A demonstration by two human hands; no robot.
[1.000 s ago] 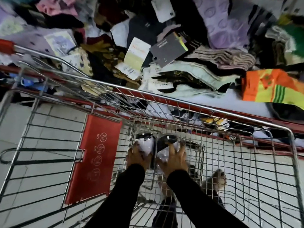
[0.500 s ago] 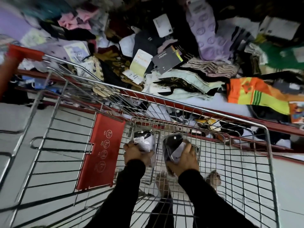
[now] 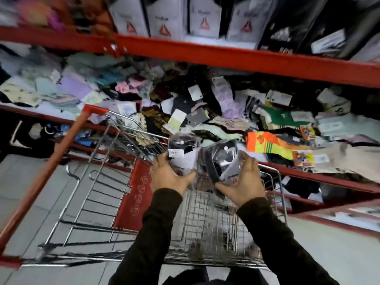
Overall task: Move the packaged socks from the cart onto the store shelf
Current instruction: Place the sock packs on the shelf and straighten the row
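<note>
Cart: wire basket, red handle, under my hands. Left hand: fingers clasped round a bagged sock pack, held above the cart's far rim. Right hand: fingers gripping a second pack, just right of the first. Shelf: red-edged, beyond the cart, heaped with loose socks.

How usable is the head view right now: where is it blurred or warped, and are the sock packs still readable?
Head view: motion blur smears the upper shelf boxes and far-left sock pile; the cart wires near the bottom are streaked. Wide-angle distortion bows the red shelf rail. Both sock packs, left and right, are fairly sharp, with mild glare on the plastic.
</note>
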